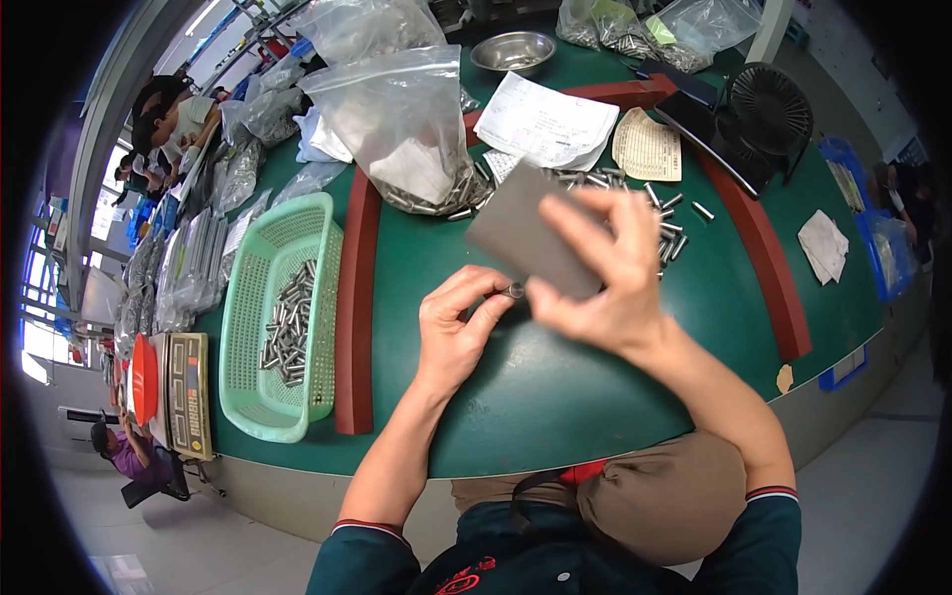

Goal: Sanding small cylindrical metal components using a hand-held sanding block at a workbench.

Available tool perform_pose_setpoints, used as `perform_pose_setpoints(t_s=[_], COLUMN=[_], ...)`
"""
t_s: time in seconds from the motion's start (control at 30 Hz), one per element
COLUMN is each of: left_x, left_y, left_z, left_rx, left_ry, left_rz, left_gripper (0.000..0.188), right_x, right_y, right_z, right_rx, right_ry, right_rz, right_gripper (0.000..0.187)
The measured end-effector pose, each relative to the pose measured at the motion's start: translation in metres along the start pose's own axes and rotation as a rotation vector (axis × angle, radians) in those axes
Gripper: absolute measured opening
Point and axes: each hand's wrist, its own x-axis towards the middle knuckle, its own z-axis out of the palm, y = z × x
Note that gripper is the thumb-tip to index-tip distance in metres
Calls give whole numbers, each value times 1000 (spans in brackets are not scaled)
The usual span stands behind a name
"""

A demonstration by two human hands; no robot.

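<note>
My left hand (460, 319) pinches a small metal pin (515, 291) between thumb and fingertips, its round end facing up, above the green table. A flat grey-brown sheet, perhaps sandpaper or a sanding pad (531, 226), is gripped in my right hand (615, 273), tilted and slightly blurred. Its lower corner comes close to the pin; whether they touch I cannot tell. Behind the sheet lie several loose metal pins (670, 243), partly hidden by it. At left, a pale green plastic basket (322, 327) has a heap of similar pins (290, 327) inside.
Dark red bars (354, 327) frame the work area on the green tabletop (555, 416). Beyond are a clear plastic bag (397, 129) of metal parts, papers (545, 119), a metal bowl (513, 52) and a black fan (769, 104). A white cloth (823, 245) lies at right.
</note>
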Motion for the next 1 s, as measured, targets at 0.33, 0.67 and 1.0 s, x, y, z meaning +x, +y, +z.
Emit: perform_pose_setpoints(t_s=[0.33,0.67,1.0], left_x=[-2,7,9], left_y=[15,10,7], left_z=[20,13,9], left_rx=[-251,-194,-85], left_ry=[260,45,82], left_rz=[-229,52,84], left_gripper=[8,5,9], right_x=[-8,2,-2], right_y=[-24,15,15], right_z=[3,1,0], right_rx=[218,33,-50], right_ry=[-90,86,-23], right_rz=[-160,123,48], right_gripper=[66,60,63])
